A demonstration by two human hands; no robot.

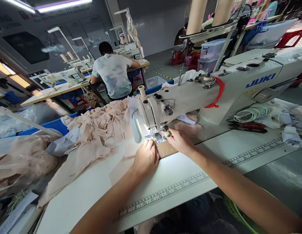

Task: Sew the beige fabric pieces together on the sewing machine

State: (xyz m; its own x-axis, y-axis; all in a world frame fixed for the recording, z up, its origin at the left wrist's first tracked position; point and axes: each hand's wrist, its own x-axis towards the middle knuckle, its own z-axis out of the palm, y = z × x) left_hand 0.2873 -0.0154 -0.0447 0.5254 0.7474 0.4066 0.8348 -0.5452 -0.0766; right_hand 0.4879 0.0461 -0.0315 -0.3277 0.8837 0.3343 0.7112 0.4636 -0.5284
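A white sewing machine (163, 110) stands in front of me, its needle area lit. My left hand (146, 154) is closed just left of the presser foot, fingertips pinched at a thin beige fabric piece (120, 167) that lies flat on the table and runs under my wrist. To the right of the needle, my right hand (180, 141) has its thumb and fingers bent together beside a small greenish round knob (168, 133). What those fingers hold is hidden. Between both hands lies a brown plate (166, 149) with bits of thread on it.
Heaped beige fabric pieces (99, 123) cover the table's left side, near a grey-green oblong tool (136, 130). Red-handled scissors (249, 126) and coiled cord (252, 112) lie at right. A printed ruler (180, 188) runs along the front edge. Ahead, a person (113, 73) sits at another machine.
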